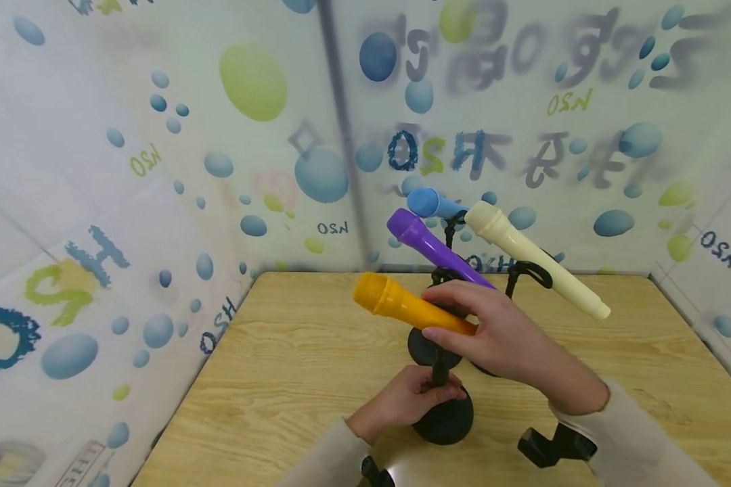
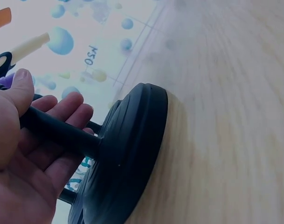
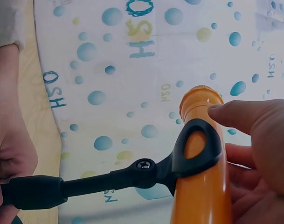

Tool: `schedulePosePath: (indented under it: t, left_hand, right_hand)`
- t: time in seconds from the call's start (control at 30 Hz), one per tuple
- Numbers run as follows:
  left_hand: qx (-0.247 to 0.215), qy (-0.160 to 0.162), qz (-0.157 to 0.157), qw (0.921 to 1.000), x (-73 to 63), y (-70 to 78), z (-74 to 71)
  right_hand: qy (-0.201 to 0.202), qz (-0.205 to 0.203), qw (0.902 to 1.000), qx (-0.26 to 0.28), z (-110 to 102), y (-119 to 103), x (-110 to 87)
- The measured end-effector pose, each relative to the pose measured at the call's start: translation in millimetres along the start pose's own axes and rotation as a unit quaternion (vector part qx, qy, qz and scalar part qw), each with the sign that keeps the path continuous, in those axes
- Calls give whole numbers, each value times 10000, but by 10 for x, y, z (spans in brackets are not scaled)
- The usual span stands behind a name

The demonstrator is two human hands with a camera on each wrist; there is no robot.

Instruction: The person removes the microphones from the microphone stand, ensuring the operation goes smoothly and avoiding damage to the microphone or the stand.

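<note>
An orange toy microphone (image 1: 396,301) sits tilted in the black clip (image 3: 197,168) of a small stand, its head toward the left. My right hand (image 1: 502,331) holds the microphone's body between thumb and fingers. Lower down, my left hand (image 1: 402,399) grips the upright pole (image 2: 62,133) of that same stand, just above its round black base (image 1: 447,423). The base rests on the table, partly covered by my left fingers in the head view. Right behind my right hand leans a purple microphone (image 1: 432,247) on another stand.
Beyond the purple one, a cream microphone (image 1: 542,260) and a blue microphone (image 1: 429,203) rest on black stands, close together. Another round base (image 1: 423,348) stands just behind the front one. The wooden table (image 1: 280,352) meets a printed wall sheet (image 1: 268,169) at its back edge.
</note>
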State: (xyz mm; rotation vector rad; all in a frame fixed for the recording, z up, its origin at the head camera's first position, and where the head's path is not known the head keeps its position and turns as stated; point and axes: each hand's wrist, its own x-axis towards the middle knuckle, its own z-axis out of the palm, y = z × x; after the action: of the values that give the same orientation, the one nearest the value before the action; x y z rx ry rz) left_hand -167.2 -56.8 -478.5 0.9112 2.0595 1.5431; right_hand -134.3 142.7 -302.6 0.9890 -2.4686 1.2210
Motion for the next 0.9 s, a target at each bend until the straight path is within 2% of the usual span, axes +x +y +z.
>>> schedulePosePath:
  t: [0.33,0.6,0.77,0.9]
  left_hand:
    - [-135,169,-64,9997,-16,-7,59]
    - [-390,135,25,9991,-19,-14,102]
    - [-455,-23,24,9990,1,-22,107]
    - [-122,-304,117,9994,16,-53,98]
  right_hand:
    - [-30,162,9998,-87,54,-75,36]
    - [26,247,9995,-183,81,-159,77]
    - [67,341,9992,-172,100,-193,101]
    - [65,401,9991,-158,111,-207,116]
